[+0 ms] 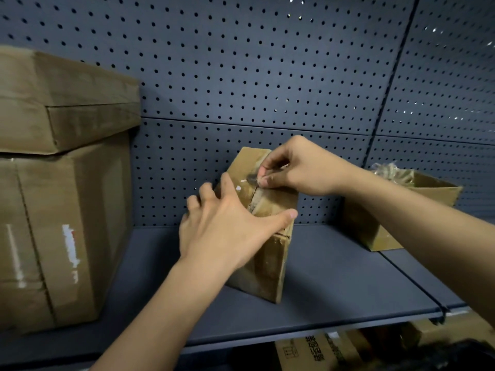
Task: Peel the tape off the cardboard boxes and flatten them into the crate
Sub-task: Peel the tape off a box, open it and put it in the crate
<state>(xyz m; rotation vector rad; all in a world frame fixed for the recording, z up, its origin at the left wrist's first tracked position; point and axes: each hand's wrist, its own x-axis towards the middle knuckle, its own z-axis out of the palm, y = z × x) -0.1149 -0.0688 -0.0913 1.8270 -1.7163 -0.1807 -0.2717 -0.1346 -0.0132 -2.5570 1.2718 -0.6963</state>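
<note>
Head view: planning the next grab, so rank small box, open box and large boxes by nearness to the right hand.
1. The small box, centre: the right hand pinches its tape.
2. The open box, right.
3. The large boxes, far left.

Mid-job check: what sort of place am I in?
Probably a stockroom or shop storage aisle: dark metal shelf, perforated pegboard back panels, big stacked cardboard boxes at left. Left hand holds the small box, right hand pinches its tape.
</note>
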